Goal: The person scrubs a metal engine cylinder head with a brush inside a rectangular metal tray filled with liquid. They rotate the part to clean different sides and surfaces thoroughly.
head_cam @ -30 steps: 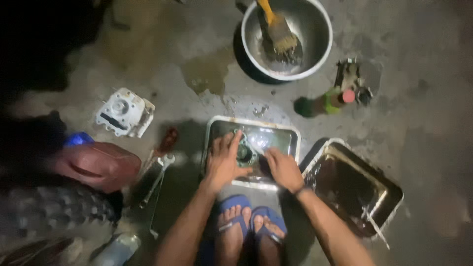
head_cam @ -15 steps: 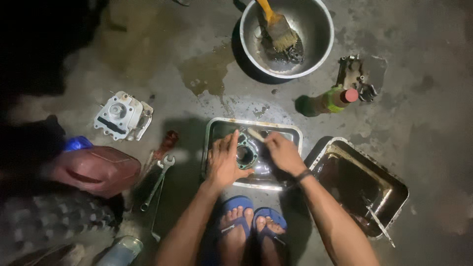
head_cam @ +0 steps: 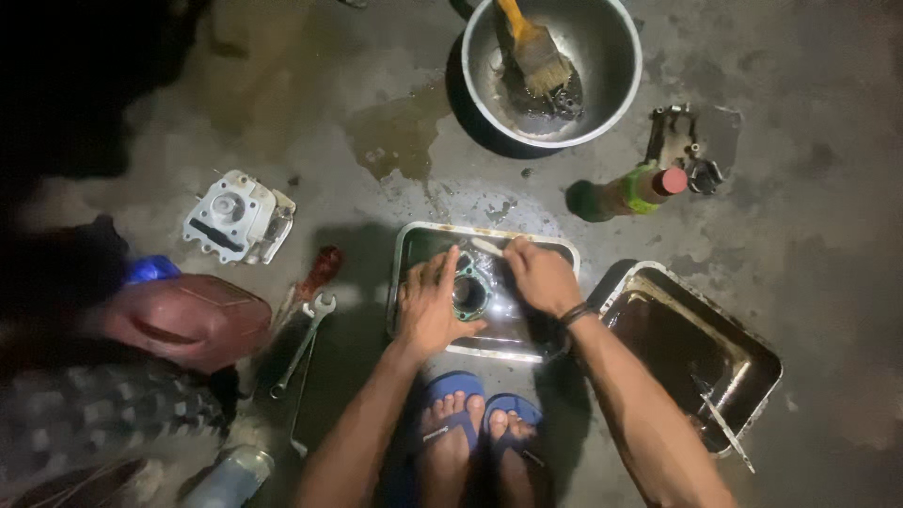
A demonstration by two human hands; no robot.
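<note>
A shallow rectangular metal tray (head_cam: 414, 246) lies on the concrete floor in front of my feet. In it sits a dark round engine part with a greenish gasket (head_cam: 469, 293). My left hand (head_cam: 429, 306) rests on the left side of that part and grips it. My right hand (head_cam: 538, 275) hovers over the tray's right half and holds a small pale stick-like tool (head_cam: 489, 247) whose tip points left across the tray. My blue sandals (head_cam: 475, 400) show just below the tray.
A steel bowl (head_cam: 616, 89) with a brush (head_cam: 534, 52) stands at the top. A green bottle with a red cap (head_cam: 632, 191) lies right of centre. A second tray of dark liquid (head_cam: 694, 346) sits at right. A white engine cover (head_cam: 238, 217), wrenches (head_cam: 303, 343) and a red container (head_cam: 183, 318) lie left.
My right hand has moved from the tray's lower edge up to its upper right, now holding the pale tool. My left hand stays on the round part.
</note>
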